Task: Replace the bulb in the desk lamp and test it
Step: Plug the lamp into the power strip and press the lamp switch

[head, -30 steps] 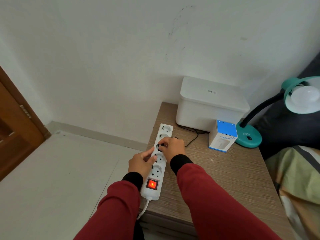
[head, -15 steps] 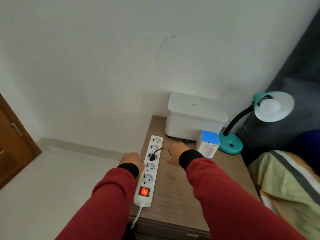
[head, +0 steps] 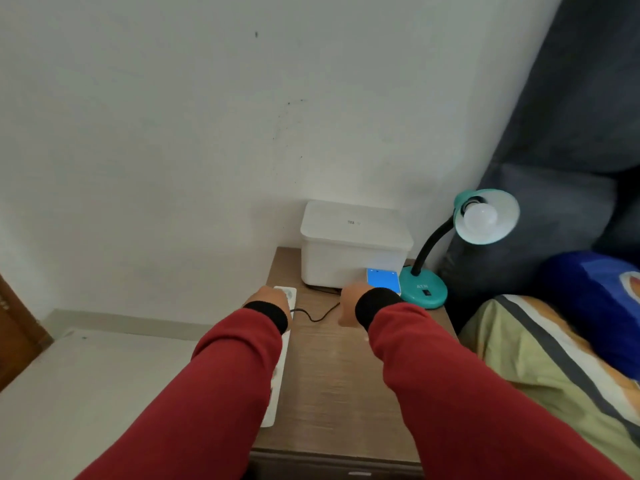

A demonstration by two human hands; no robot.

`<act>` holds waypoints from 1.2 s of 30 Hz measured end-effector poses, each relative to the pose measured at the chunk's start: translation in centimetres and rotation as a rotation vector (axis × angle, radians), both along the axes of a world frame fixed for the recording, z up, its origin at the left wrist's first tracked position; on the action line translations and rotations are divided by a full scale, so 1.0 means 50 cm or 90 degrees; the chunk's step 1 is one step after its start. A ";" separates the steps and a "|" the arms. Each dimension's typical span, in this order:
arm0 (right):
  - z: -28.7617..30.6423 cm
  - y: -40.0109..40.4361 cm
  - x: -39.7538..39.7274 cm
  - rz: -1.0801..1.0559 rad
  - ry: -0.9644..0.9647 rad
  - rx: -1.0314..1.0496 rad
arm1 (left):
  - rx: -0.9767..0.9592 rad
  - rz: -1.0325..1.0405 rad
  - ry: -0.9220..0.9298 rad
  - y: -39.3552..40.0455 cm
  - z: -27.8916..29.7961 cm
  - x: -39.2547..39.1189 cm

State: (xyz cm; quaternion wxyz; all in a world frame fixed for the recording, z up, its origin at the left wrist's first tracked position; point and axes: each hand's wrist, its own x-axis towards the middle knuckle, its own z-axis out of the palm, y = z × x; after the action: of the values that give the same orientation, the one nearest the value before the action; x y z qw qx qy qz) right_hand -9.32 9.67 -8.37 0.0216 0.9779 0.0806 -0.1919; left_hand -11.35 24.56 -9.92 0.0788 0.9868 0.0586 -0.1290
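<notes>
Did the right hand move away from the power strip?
Yes. The right hand left the power strip, where it was pressing the plug, and went right across the table toward the blue box by the lamp.

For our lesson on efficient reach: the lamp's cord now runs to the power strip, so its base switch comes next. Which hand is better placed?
The right hand: it hovers beside the teal lamp base, while the left hand rests by the power strip.
</notes>
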 end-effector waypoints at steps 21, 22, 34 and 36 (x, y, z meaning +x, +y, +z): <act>-0.049 -0.435 0.109 -0.203 -0.051 0.054 | 0.003 -0.254 -0.001 -0.472 0.004 0.216; -0.072 -0.450 0.121 -0.207 -0.051 0.068 | 0.003 -0.265 0.006 -0.487 -0.015 0.225; -0.317 -0.480 0.161 -0.221 -0.355 0.321 | -0.119 -0.275 -0.111 -0.552 -0.248 0.240; -0.343 -0.484 0.167 -0.216 -0.451 0.318 | -0.121 -0.262 -0.146 -0.547 -0.267 0.241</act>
State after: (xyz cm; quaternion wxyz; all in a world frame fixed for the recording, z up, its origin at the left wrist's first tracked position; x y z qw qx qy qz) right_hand -0.97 -14.54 -25.53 -0.2198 0.9578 -0.0492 0.1786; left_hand 0.72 -2.80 -23.27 0.1492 0.9743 -0.1651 -0.0347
